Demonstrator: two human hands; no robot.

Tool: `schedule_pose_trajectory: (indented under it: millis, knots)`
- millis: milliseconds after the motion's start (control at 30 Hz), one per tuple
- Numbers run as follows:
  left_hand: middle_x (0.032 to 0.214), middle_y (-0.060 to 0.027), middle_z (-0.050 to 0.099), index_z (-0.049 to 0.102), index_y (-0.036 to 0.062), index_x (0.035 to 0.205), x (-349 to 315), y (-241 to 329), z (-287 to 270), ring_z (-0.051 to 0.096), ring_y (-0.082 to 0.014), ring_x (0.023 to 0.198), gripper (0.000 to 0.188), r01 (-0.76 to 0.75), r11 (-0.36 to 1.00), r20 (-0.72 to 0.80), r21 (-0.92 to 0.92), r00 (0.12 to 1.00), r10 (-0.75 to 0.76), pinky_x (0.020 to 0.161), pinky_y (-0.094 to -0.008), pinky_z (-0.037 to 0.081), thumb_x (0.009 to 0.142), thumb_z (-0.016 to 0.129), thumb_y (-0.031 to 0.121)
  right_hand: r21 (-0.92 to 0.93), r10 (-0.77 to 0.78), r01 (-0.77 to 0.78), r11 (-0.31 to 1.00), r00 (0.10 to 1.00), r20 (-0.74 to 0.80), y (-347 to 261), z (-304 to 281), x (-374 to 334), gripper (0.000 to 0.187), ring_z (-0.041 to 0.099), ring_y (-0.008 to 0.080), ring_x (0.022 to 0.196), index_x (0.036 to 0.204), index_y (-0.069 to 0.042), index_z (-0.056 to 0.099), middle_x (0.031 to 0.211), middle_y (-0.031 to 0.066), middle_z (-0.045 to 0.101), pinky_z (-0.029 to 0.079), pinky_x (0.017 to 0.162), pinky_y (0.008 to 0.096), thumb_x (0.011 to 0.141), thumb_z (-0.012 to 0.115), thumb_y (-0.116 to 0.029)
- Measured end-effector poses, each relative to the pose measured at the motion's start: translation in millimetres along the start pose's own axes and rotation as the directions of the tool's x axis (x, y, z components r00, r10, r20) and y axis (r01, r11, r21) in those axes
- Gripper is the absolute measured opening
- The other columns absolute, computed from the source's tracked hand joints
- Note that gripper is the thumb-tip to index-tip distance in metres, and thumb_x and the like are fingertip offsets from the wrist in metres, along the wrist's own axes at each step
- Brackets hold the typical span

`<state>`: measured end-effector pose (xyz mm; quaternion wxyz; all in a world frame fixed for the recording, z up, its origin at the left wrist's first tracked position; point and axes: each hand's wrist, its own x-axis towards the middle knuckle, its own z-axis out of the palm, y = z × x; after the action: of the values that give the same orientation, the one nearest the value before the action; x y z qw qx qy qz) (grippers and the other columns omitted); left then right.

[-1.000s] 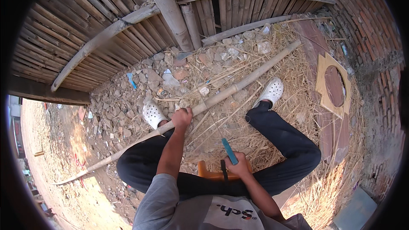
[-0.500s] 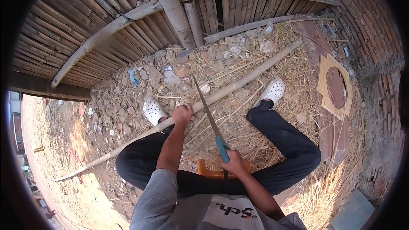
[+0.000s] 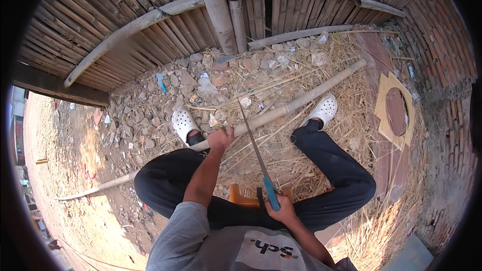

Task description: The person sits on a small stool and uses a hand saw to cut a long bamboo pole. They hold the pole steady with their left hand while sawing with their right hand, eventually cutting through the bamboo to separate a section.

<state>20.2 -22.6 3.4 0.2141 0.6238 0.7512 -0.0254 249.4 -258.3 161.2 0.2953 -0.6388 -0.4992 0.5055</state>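
A long bamboo pole [image 3: 311, 96] slants across the ground from lower left to upper right, passing between my feet and over my left leg. My left hand [image 3: 219, 140] is closed over it near my left shoe, with the thumb stretched along the top. In my right hand [image 3: 282, 210], close to my lap, is the teal handle of a handsaw [image 3: 255, 146]. Its narrow, tapering blade points away from me and crosses the pole just right of my left hand. Whether the teeth touch the pole, I cannot tell.
I sit with knees apart, an orange plastic stool [image 3: 243, 196] showing between my legs. Rubble [image 3: 143, 110] and straw [image 3: 271, 163] cover the ground. A bamboo-slat wall [image 3: 296, 12] stands ahead, a brick wall [image 3: 447, 45] at right. A yellowish board with a round hole [image 3: 384, 105] lies near it.
My right hand has drawn the saw handle back toward my body. My left hand stays on the pole, its thumb now more stretched out. The whole view has shifted slightly.
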Motion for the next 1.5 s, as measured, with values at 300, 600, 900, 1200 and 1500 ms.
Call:
schedule_pose_trajectory:
  millis: [300, 600, 900, 1200, 1500]
  knots:
    - [0.098, -0.0190, 0.070, 0.068, 0.0044, 0.104, 3, -18, -14, 0.068, -0.0355, 0.092, 0.052, -0.242, 0.967, 0.225, 0.079, 0.950, 0.219, 0.082, -0.0451, 0.054, 0.076, 0.063, 0.048, 0.038, 0.058, -0.058, 0.998, 0.998, -0.010, -7, -13, 10, 0.013, 0.057, 0.0107, 0.054, 0.072, -0.001, 0.062, 0.055, 0.0056, 0.057, 0.046, 0.053, 0.0287, 0.081, 0.065, -0.011]
    - [0.099, -0.0176, 0.070, 0.071, 0.0088, 0.103, 6, -7, -18, 0.068, -0.0333, 0.092, 0.040, -0.112, 0.990, 0.217, 0.084, 0.972, 0.091, 0.083, -0.0420, 0.054, 0.071, 0.065, 0.033, 0.036, 0.099, -0.098, 0.995, 0.995, -0.028, -33, -26, -31, 0.019, 0.057, 0.0106, 0.054, 0.069, 0.000, 0.059, 0.053, 0.0079, 0.054, 0.046, 0.053, 0.0299, 0.081, 0.066, -0.012]
    - [0.099, -0.0148, 0.070, 0.071, 0.0103, 0.104, 1, -12, -15, 0.068, -0.0311, 0.094, 0.042, -0.155, 0.984, 0.210, 0.085, 0.968, 0.134, 0.083, -0.0413, 0.054, 0.069, 0.065, 0.032, -0.036, 0.092, -0.092, 0.995, 0.996, 0.001, -48, -25, -29, 0.013, 0.060, 0.0151, 0.054, 0.074, 0.000, 0.062, 0.052, 0.0087, 0.053, 0.047, 0.054, 0.0314, 0.080, 0.066, -0.011]
    - [0.101, -0.0151, 0.070, 0.071, 0.0096, 0.103, 8, -12, -17, 0.068, -0.0312, 0.095, 0.042, -0.157, 0.984, 0.243, 0.082, 0.961, 0.133, 0.085, -0.0417, 0.054, 0.068, 0.064, 0.032, -0.010, 0.067, -0.068, 0.998, 0.995, -0.071, -22, 12, 13, 0.022, 0.049, 0.0084, 0.048, 0.062, -0.001, 0.054, 0.050, 0.0032, 0.048, 0.040, 0.047, 0.0296, 0.080, 0.065, -0.008]
    - [0.096, -0.0152, 0.071, 0.072, 0.0103, 0.096, 2, -9, -4, 0.069, -0.0315, 0.091, 0.038, -0.158, 0.981, 0.107, 0.108, 0.983, 0.146, 0.080, -0.0418, 0.055, 0.067, 0.064, 0.033, 0.023, 0.027, -0.023, 0.999, 0.989, -0.142, -36, 3, 22, 0.023, 0.052, 0.0112, 0.049, 0.064, -0.001, 0.055, 0.051, 0.0056, 0.051, 0.042, 0.049, 0.0294, 0.080, 0.065, -0.014]
